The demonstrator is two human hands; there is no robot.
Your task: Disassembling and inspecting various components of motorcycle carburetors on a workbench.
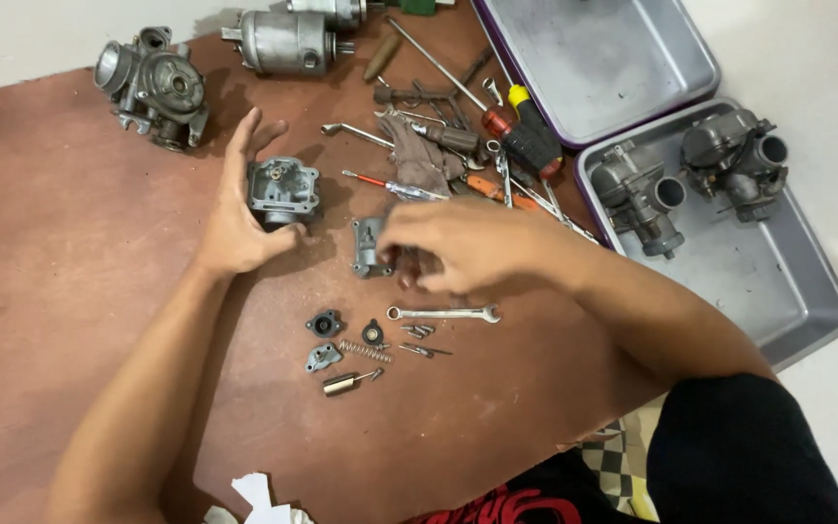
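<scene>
Single head-worn view, steeply down and close over the brown table [70, 243], toward its far edge.

Couldn't really see what the right hand [458, 254] had, since its fingers [419, 277] curled over the right side of the small grey casting [369, 247]. The left hand [240, 218] blocked the near wall of the carburetor body [285, 189]. The motor [288, 39] and upper tray [598, 58] got cut off by the top edge. The screws [417, 332] under the wrench [443, 313] were too tiny to sort out, and the tool pile [477, 126] overlapped too much to count.
</scene>
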